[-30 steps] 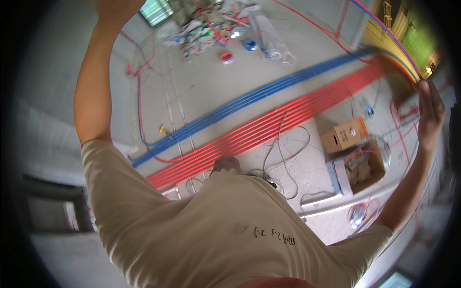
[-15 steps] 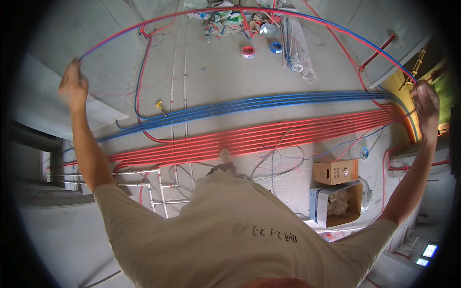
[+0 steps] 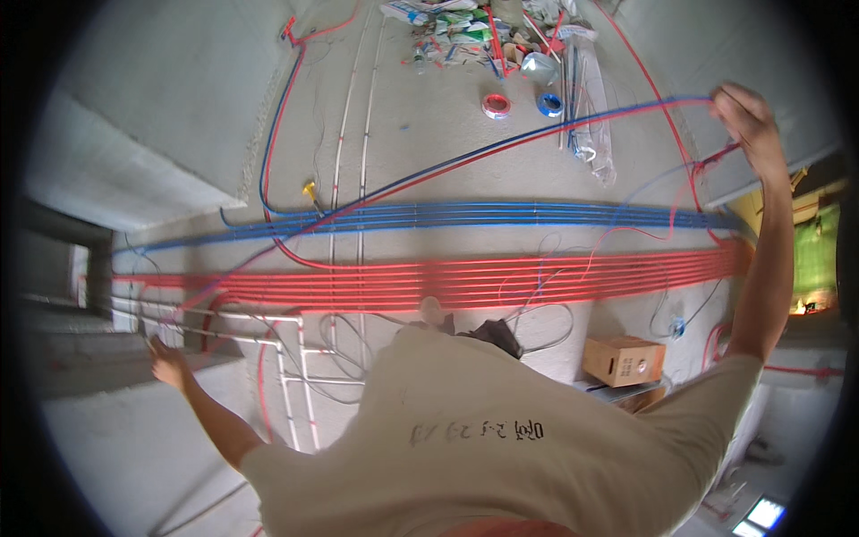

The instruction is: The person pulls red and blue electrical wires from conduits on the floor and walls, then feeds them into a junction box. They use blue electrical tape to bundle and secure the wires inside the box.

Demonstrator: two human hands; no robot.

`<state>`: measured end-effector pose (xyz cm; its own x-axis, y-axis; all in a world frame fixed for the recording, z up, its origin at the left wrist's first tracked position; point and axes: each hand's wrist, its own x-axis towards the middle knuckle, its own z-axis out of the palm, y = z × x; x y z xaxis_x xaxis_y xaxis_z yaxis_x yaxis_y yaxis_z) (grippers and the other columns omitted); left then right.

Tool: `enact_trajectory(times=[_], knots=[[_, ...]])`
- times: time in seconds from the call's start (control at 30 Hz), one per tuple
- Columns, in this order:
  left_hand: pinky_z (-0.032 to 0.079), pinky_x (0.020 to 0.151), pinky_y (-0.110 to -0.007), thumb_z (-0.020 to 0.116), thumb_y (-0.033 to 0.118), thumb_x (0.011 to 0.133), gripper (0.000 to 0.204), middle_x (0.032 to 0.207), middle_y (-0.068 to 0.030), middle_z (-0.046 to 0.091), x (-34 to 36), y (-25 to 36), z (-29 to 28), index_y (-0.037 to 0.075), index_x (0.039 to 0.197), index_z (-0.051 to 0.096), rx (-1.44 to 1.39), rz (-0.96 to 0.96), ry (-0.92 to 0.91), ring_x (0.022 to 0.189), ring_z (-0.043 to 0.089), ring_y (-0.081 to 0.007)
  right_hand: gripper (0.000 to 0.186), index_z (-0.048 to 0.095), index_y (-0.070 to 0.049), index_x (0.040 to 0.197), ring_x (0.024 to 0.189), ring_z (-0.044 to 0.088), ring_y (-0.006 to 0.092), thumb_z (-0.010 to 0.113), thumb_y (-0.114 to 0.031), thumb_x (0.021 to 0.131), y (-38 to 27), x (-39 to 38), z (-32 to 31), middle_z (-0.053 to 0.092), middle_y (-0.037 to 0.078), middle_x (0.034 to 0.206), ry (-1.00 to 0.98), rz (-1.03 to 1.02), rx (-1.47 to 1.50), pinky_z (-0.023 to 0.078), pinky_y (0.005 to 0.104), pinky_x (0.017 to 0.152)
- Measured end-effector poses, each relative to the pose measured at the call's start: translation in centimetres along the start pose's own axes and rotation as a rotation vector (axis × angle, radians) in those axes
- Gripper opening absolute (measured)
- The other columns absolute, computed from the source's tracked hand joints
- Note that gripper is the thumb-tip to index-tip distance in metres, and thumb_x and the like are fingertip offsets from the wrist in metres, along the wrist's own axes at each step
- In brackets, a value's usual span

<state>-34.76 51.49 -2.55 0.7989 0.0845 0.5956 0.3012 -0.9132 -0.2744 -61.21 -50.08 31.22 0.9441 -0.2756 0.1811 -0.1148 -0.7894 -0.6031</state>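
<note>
A long red and blue pair of conduit pipes (image 3: 465,157) slants across the view, from upper right to lower left. At the upper right my right hand (image 3: 750,123) is closed round the pair near one end. My left hand (image 3: 168,362) is low at the left with its fingers curled in. The pair's other end blurs close to this hand, so its exact contact is hard to make out. Below the pair, rows of fixed blue pipes (image 3: 447,215) and red pipes (image 3: 501,279) cross the floor. My shoe (image 3: 431,311) is beside the red row.
White pipes (image 3: 286,380) and loose grey cable (image 3: 546,327) lie near my body. A cardboard box (image 3: 625,360) stands at the right. Farther off are a red wire coil (image 3: 497,106), a blue wire coil (image 3: 550,105), a yellow-headed tool (image 3: 310,190) and a rubbish heap (image 3: 465,31).
My left hand has dropped from the upper left to the lower left. My right hand has risen. The pair of pipes has gone from a high arch to a slant over the fixed rows.
</note>
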Motion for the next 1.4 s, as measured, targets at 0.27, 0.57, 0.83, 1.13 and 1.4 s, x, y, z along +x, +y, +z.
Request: enact_trajectory(times=[0.27, 0.57, 0.83, 1.13, 1.4], knots=[[0.045, 0.108, -0.044, 0.058, 0.011, 0.094, 0.049, 0.14, -0.0189, 0.061, 4.2, 21.3, -11.3, -0.001, 0.142, 0.055, -0.805, 0.363, -0.398, 0.13, 0.057, -0.0337, 0.033, 0.073, -0.004, 0.111, 0.087, 0.066, 0.0159, 0.062, -0.034, 0.101, -3.1, 11.8, 11.3, 0.073, 0.006, 0.099, -0.156, -0.373, 0.244, 0.052, 0.0329, 0.078], [0.05, 0.076, -0.04, 0.054, 0.034, 0.108, 0.038, 0.092, -0.0052, 0.065, 7.3, 56.5, -37.2, -0.002, 0.114, 0.062, -1.921, 0.308, -0.978, 0.082, 0.059, -0.0216, 0.033, 0.079, -0.008, 0.083, 0.086, 0.07, 0.0277, 0.062, -0.035, 0.094, -5.7, 18.3, 23.3, 0.076, 0.011, 0.089, -0.277, -0.622, 0.206, 0.053, 0.0422, 0.076], [0.055, 0.074, -0.045, 0.047, 0.008, 0.105, 0.023, 0.096, -0.025, 0.068, 15.3, 62.0, -30.2, -0.007, 0.1, 0.064, -0.859, 1.029, 0.332, 0.084, 0.067, -0.0427, 0.039, 0.079, -0.007, 0.091, 0.079, 0.066, 0.0187, 0.06, -0.039, 0.099, 12.2, 23.9, 17.7, 0.074, 0.006, 0.084, -0.323, -0.513, 0.398, 0.05, 0.036, 0.071], [0.055, 0.061, -0.04, 0.059, 0.014, 0.102, 0.014, 0.087, -0.0109, 0.069, 25.8, 64.6, -28.4, 0.004, 0.097, 0.068, -0.596, 0.938, 0.547, 0.074, 0.068, -0.0288, 0.036, 0.077, -0.004, 0.093, 0.077, 0.06, 0.0135, 0.061, -0.035, 0.1, 17.4, 31.1, 17.1, 0.071, 0.003, 0.085, -0.402, -0.252, 0.453, 0.047, 0.0331, 0.068], [0.059, 0.07, -0.038, 0.059, 0.012, 0.1, 0.016, 0.09, -0.0113, 0.07, 36.8, 66.4, -19.2, 0.004, 0.107, 0.07, -0.563, 0.855, 0.575, 0.078, 0.07, -0.0283, 0.03, 0.076, -0.003, 0.104, 0.081, 0.064, 0.0131, 0.062, -0.03, 0.099, 17.0, 45.9, 21.8, 0.074, 0.004, 0.092, -0.38, -0.37, 0.417, 0.051, 0.0314, 0.072]])
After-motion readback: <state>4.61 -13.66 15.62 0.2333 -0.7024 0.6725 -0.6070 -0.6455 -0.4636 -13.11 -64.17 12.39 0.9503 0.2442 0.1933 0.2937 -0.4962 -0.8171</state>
